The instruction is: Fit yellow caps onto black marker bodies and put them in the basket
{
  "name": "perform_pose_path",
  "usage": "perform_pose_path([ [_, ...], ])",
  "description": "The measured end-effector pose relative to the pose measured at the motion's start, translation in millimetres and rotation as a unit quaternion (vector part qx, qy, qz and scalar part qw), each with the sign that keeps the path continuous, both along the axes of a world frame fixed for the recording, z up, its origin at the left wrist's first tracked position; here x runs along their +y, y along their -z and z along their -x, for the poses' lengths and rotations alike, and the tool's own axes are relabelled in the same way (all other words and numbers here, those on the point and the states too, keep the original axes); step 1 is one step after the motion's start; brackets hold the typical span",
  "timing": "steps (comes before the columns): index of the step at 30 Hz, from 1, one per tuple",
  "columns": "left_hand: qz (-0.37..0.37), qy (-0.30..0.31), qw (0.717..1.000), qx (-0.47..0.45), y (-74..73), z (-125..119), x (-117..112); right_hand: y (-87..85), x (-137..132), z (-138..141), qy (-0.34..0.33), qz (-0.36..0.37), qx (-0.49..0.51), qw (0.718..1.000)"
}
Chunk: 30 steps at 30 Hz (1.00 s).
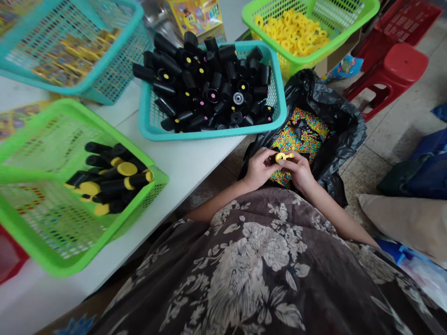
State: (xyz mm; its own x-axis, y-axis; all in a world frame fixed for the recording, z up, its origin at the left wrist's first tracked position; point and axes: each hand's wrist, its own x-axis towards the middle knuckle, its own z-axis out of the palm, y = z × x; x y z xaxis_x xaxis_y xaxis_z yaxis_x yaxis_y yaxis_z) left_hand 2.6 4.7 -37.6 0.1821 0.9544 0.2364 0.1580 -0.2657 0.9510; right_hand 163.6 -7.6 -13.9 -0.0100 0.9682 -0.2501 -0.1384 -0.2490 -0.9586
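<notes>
Over a black plastic bag (349, 107) of small coloured beads (307, 135), my two hands meet in front of my lap. My left hand (257, 168) is closed on a black tube, mostly hidden by the fingers. A yellow ring-shaped cap with a small tab (280, 157) is pinched in my right hand (299, 173), right at the tube's end. Whether the cap is seated on the tube I cannot tell. To the upper left, a teal basket (209, 136) is heaped with black tubes (188, 81), some with yellow or pink spots in their ends.
A green basket (66, 260) on the white table (195, 158) holds black tubes with yellow caps (120, 179). Another green basket (310, 59) contains loose yellow caps (296, 32). A teal basket (104, 79) of yellow packets stands far left. Red stool (401, 65) at right.
</notes>
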Motion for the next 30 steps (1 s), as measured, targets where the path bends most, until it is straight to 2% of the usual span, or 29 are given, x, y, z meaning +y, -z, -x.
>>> perform_pose_path([
  [4,-0.032,0.013,0.999,0.026,-6.5,0.6,-0.4,-6.7,-0.2,0.2,0.006,0.032,0.039,0.999],
  [9,-0.079,0.031,0.996,0.030,-5.6,2.2,2.3,-2.0,1.7,-0.1,-0.001,0.045,0.050,0.998],
  [13,-0.064,0.033,0.996,0.052,-4.4,0.7,4.8,2.2,3.3,3.1,0.025,0.066,0.075,0.995],
  [19,0.024,0.050,0.998,0.025,-9.3,-2.5,13.0,3.2,6.2,7.2,0.089,0.068,0.095,0.989],
  [21,0.106,0.093,0.990,0.004,-11.3,-2.3,15.6,2.1,7.0,6.2,0.104,0.077,0.106,0.986],
  [24,0.242,0.136,0.960,-0.026,-14.9,-3.6,16.0,-2.3,5.8,5.6,0.110,0.093,0.104,0.984],
  [26,0.274,0.120,0.953,-0.035,-17.9,-6.9,14.7,-6.2,4.6,7.1,0.116,0.106,0.102,0.982],
  [30,0.259,0.058,0.962,-0.062,-25.8,-19.6,12.4,-13.0,6.4,11.6,0.152,0.109,0.132,0.973],
])
